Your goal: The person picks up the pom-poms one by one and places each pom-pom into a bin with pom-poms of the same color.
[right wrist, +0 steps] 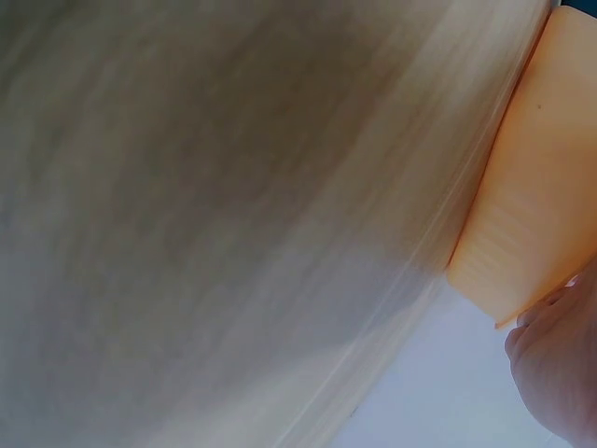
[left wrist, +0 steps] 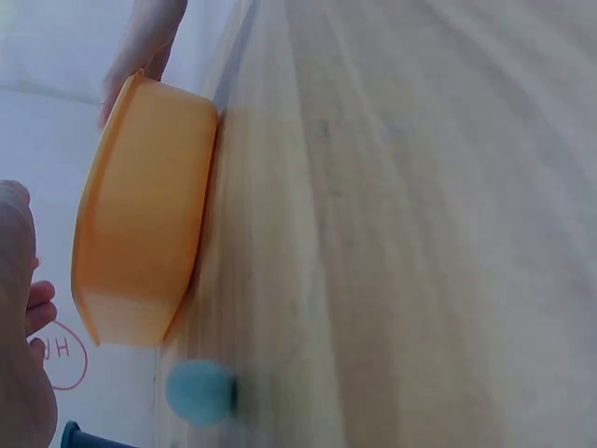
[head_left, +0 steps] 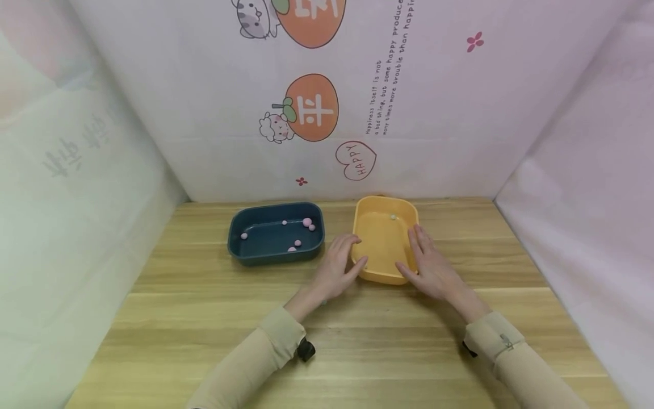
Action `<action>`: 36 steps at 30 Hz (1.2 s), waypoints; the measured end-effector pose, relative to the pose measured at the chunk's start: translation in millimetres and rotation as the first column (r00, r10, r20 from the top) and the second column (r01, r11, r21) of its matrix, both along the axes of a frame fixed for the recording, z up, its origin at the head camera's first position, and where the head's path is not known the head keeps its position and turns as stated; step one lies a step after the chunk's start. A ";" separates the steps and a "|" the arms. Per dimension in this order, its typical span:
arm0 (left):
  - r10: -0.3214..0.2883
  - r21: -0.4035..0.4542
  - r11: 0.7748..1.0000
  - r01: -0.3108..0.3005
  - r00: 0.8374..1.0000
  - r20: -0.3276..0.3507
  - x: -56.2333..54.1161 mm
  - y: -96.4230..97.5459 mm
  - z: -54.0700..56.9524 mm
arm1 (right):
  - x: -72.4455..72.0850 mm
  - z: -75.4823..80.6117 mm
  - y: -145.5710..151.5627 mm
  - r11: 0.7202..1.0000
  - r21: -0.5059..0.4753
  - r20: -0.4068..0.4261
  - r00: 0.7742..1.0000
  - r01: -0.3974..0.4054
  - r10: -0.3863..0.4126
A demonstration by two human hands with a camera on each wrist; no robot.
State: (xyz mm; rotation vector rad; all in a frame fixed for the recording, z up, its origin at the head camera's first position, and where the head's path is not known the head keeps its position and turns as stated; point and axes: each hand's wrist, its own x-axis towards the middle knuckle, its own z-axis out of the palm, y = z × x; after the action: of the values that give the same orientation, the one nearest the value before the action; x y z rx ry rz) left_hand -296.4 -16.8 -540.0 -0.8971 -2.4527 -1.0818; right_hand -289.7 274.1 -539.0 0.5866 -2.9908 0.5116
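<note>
A yellow rectangular tray (head_left: 385, 238) lies on the wooden table between the two hands. My left hand (head_left: 334, 267) is at its left rim, fingers loosely bent and thumb apart, with nothing held. In the left wrist view this hand (left wrist: 20, 345) appears beside the tray's wall. At the right rim, my right hand (head_left: 434, 270) rests with fairly straight fingers reaching over the edge. One pale green ball (head_left: 393, 217) lies inside the tray near its far end. A teal ball (left wrist: 201, 392) sits on the table outside the tray, mostly hidden by the left wrist in the head view.
A dark blue tray (head_left: 276, 258) with several pink balls, such as one pink ball (head_left: 307, 222), stands to the left. Behind both trays rises a white printed cloth (head_left: 434, 142), and similar cloth walls flank the wooden table (head_left: 378, 352).
</note>
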 end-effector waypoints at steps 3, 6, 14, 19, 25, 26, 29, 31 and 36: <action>0.005 -0.036 0.999 -0.004 1.000 0.029 4.5 -4.1 -0.8 | -0.4 0.1 0.9 1.000 -0.001 -0.002 1.000 0.000 0.000; 0.010 -0.037 0.999 -0.006 0.995 0.099 10.8 -10.0 -1.4 | -0.6 0.8 0.3 1.000 -0.011 0.000 1.000 -0.007 0.007; 0.019 -0.114 0.993 -0.001 0.988 0.156 28.0 -30.7 -1.4 | -1.4 1.1 -0.5 1.000 -0.015 0.011 1.000 -0.005 0.006; 0.034 -0.149 0.989 -0.008 0.984 0.173 37.1 -44.3 -1.5 | -2.9 2.6 0.0 1.000 -0.017 0.028 1.000 -0.009 0.009; 0.045 -0.180 0.984 -0.012 0.983 0.180 41.0 -53.8 -6.8 | -2.9 0.5 0.7 1.000 -0.014 0.013 1.000 -0.006 0.007; 0.049 -0.186 0.982 -0.014 0.981 0.189 42.1 -55.5 -8.0 | -2.8 0.3 0.4 1.000 -0.016 0.013 1.000 -0.009 0.009; 0.052 -0.195 0.981 -0.010 0.975 0.216 46.0 -61.6 -12.3 | -2.1 -0.7 -0.4 1.000 -0.017 0.024 1.000 -0.012 0.012; 0.048 -0.195 0.981 -0.003 0.972 0.228 48.9 -65.7 -14.3 | -1.4 -0.3 -0.3 1.000 -0.025 0.034 0.999 -0.012 0.013; 0.040 -0.195 0.981 0.009 0.969 0.245 54.2 -74.4 -15.1 | -0.9 1.0 2.3 1.000 -0.030 0.041 0.999 -0.003 0.004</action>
State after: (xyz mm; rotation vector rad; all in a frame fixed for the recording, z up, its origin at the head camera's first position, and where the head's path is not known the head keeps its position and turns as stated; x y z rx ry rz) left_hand -242.2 -91.1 -555.1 -0.8402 -2.8070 -1.0157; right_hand -290.5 276.5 -538.1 0.5868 -3.0150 0.5749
